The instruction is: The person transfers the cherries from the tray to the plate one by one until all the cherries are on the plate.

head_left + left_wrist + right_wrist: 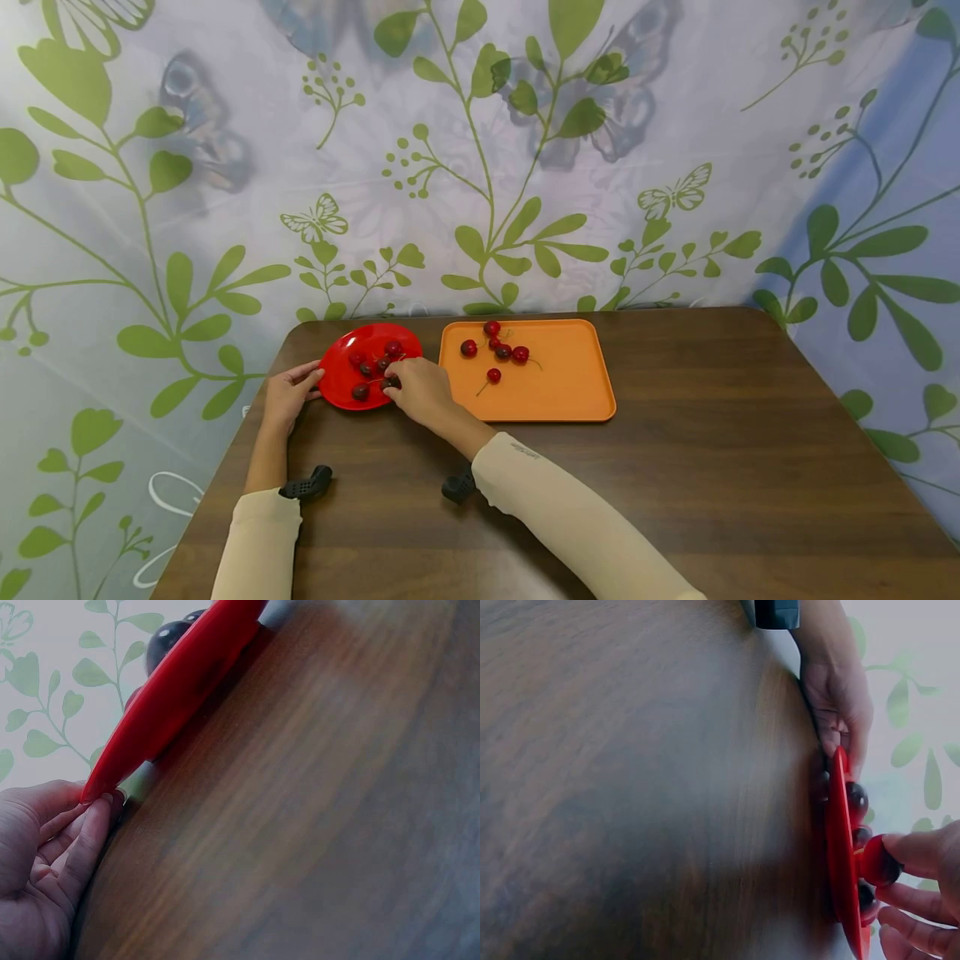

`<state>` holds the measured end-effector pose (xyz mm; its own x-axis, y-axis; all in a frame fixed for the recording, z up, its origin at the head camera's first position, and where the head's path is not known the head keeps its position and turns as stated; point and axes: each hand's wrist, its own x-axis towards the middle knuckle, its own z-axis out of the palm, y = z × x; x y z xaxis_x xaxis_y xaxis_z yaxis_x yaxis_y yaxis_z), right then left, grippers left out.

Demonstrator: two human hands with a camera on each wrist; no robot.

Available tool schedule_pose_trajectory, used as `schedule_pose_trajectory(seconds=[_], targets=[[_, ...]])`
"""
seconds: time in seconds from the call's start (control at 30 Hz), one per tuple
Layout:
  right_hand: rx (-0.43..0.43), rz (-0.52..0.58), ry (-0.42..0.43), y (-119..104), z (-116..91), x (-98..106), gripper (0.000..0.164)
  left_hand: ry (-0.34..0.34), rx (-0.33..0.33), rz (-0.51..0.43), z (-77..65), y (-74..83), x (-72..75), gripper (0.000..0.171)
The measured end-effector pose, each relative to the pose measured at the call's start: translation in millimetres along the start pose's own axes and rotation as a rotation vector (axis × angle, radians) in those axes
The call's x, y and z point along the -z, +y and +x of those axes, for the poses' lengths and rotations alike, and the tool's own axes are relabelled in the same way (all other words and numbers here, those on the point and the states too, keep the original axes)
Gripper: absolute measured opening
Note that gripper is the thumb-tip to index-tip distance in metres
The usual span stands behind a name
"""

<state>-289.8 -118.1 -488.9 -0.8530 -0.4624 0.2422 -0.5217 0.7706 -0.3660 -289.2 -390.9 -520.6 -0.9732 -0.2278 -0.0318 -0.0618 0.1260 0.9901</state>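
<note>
On the left of the table lies a red plate (341, 371) with several dark red cherries on it. My left hand (287, 395) pinches the plate's left rim between thumb and fingers, as the left wrist view shows from the side. My right hand (423, 390) reaches over the plate's right side. Its thumb and fingertips pinch a cherry (880, 861), seen close above the plate in the right wrist view. Beside the plate, an orange tray (562, 375) holds several cherries, among them one with a stem (493, 376) near its middle.
The brown wooden table (712, 450) reaches back to a wall hanging (420, 208) with green leaves and butterflies. The plate and tray sit near the table's back edge. Black devices (307, 483) are worn at both wrists.
</note>
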Motion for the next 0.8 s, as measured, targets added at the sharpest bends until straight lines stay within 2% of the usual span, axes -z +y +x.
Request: schedule_pose_trajectory(seconds=[0.13, 0.37, 0.57, 0.8], targets=[[-0.018, -0.025, 0.01, -0.2, 3.0, -4.7, 0.023, 0.001, 0.002, 0.001, -2.4, 5.1, -1.6, 0.043], [-0.032, -0.029, 0.005, 0.5, 2.6, -7.9, 0.02, 0.01, -0.001, 0.029, 6.7, -11.2, 0.5, 0.046], [-0.029, 0.01, 0.029, 3.3, -4.7, -0.8, 0.02, 0.016, -0.026, 0.046, 9.4, -17.3, 1.6, 0.045], [-0.029, 0.039, 0.07, 11.4, -18.8, 11.9, 0.022, 0.042, -0.018, 0.023, 7.6, -17.1, 0.7, 0.043]])
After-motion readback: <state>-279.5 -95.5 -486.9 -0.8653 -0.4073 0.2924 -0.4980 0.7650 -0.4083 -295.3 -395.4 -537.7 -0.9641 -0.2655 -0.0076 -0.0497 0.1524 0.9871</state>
